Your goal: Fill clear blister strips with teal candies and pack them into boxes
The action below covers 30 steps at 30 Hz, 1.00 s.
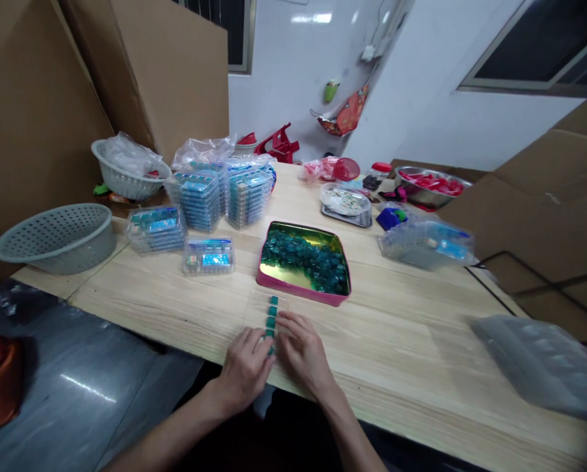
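A clear plastic tray [256, 313] lies near the table's front edge, with a column of several small teal-green square pieces [271, 311] in it. At the column's near end, my left hand [246, 364] is closed, its fingertips on a teal-green piece that they partly cover. My right hand [303, 347] curls over the tray's right side, its fingers closed on the tray beside the column. Just beyond the hands stands a pink-rimmed, gold-lined tin [298, 292] holding a loose heap of teal-green pieces [307, 257].
Filled clear packs [208, 257] and tall stacks of them [199, 196] stand at the left, near grey baskets [57, 239]. A plate [345, 200], a steel bowl [431, 190] of red pieces and a bagged pack [428, 246] sit far right. Clear plastic trays [539, 360] lie at right.
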Each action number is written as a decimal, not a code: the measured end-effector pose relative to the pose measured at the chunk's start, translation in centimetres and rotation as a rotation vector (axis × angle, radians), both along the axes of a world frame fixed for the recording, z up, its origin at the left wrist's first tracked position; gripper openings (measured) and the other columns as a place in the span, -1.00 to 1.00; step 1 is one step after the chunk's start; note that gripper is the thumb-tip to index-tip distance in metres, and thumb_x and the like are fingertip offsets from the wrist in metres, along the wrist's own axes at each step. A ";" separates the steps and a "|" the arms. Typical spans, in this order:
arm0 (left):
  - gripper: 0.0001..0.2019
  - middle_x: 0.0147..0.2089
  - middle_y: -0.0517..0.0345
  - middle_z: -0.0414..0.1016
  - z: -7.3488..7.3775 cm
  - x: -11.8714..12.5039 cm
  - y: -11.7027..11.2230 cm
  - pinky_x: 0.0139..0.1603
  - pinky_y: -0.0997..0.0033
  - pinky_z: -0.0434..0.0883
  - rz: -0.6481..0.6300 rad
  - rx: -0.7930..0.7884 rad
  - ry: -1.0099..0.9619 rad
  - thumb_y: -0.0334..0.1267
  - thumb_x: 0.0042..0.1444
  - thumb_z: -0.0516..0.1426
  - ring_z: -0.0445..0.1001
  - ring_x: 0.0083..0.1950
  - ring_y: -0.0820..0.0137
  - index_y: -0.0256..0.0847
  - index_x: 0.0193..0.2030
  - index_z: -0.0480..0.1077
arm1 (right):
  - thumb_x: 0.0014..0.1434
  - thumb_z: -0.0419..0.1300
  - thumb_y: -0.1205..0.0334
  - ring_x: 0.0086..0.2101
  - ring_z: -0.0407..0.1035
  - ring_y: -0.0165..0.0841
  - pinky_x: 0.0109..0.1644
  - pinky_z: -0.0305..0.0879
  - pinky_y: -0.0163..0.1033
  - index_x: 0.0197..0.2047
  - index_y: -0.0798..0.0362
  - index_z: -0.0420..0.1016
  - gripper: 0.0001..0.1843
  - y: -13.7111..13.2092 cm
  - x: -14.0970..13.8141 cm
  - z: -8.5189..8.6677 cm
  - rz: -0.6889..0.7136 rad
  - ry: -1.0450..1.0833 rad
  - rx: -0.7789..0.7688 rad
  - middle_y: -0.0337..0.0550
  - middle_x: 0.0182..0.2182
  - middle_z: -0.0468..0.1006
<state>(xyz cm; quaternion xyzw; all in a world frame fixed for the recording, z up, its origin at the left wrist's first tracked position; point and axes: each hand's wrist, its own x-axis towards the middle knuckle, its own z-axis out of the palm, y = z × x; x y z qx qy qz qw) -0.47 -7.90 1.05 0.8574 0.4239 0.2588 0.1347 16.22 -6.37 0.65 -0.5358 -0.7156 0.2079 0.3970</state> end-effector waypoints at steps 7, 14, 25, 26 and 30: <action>-0.68 -0.07 -0.15 0.49 -1.2 -3.0 -2.7 -0.08 0.14 0.42 -0.176 0.273 0.100 -0.42 0.15 -0.02 0.41 -0.07 0.19 -0.37 0.05 0.31 | 0.24 -0.05 0.36 0.16 0.19 -0.16 0.17 0.20 0.10 0.06 0.01 0.44 -0.61 2.5 1.2 -0.6 0.189 -0.195 0.043 -0.03 0.05 0.47; -0.64 -0.09 -0.10 0.48 -1.1 -8.9 -3.1 -0.07 0.32 0.48 0.000 0.294 -0.196 -0.54 0.10 0.03 0.45 -0.04 0.31 -0.26 0.04 0.34 | 0.04 0.26 -0.05 0.13 0.22 -0.04 0.14 0.24 0.09 0.27 -0.04 0.18 -0.24 -0.4 1.6 -1.5 0.456 -0.248 0.132 0.05 0.15 0.35; -0.79 -0.24 0.07 0.57 5.4 -14.6 8.3 -0.15 0.38 0.47 0.269 -0.060 -0.627 -0.37 -0.01 0.19 0.53 -0.21 0.35 -0.21 -0.19 0.51 | 0.14 0.18 0.15 -0.19 0.47 -0.21 -0.10 0.39 -0.13 -0.13 0.02 0.50 -0.76 10.6 -5.0 2.8 0.233 0.205 0.056 -0.05 -0.21 0.59; -0.77 -0.26 0.07 0.57 5.6 -14.9 10.1 -0.18 0.39 0.47 0.309 -0.096 -0.685 -0.35 -0.04 0.20 0.53 -0.24 0.36 -0.24 -0.18 0.49 | 0.12 0.19 0.11 -0.21 0.47 -0.21 -0.12 0.38 -0.13 -0.14 0.04 0.49 -0.74 12.3 -5.8 3.3 0.221 0.265 0.010 -0.05 -0.23 0.59; -0.75 -0.33 0.06 0.57 5.3 -15.5 16.7 -0.23 0.42 0.46 0.534 -0.178 -0.744 -0.34 -0.10 0.20 0.54 -0.29 0.37 -0.33 -0.22 0.46 | -0.03 0.25 -0.02 -0.35 0.46 -0.26 -0.23 0.36 -0.19 -0.18 0.08 0.41 -0.58 19.1 -8.6 3.4 0.162 0.491 -0.162 -0.13 -0.41 0.55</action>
